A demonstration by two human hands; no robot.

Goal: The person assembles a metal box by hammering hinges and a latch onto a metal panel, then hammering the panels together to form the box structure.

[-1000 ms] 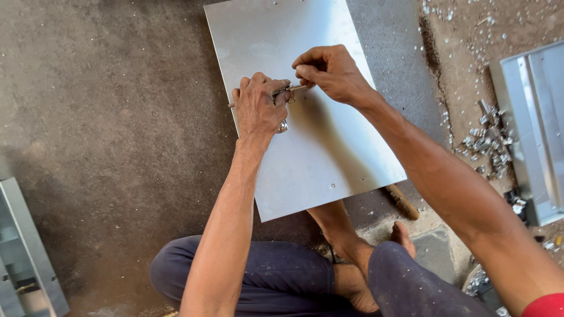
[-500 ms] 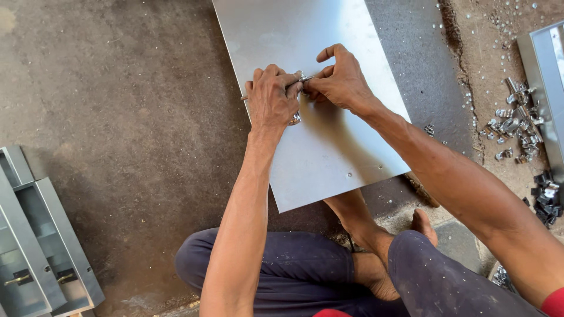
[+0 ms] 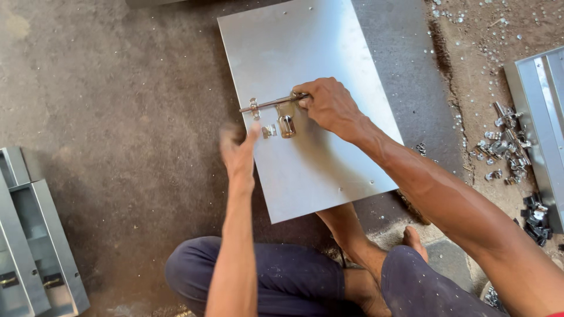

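A flat grey metal sheet [image 3: 317,53] lies on the concrete floor in front of my crossed legs. A shiny metal sliding bolt latch [image 3: 271,105] rests on the sheet near its left edge, with small shiny fittings [image 3: 281,127] just below it. My right hand [image 3: 329,105] grips the right end of the bolt rod. My left hand [image 3: 238,149] is blurred, off the latch, at the sheet's left edge below the bolt; nothing is visible in it.
Grey metal box parts [image 3: 32,235] stand at the lower left. A grey metal channel [image 3: 537,111] lies at the right edge beside a heap of shiny small hardware [image 3: 499,147] and dark pieces [image 3: 536,217]. Metal chips dot the dirt at top right.
My left hand has let go of the latch and swung down and left, now blurred. My right hand stays on the bolt rod, and the latch is uncovered.
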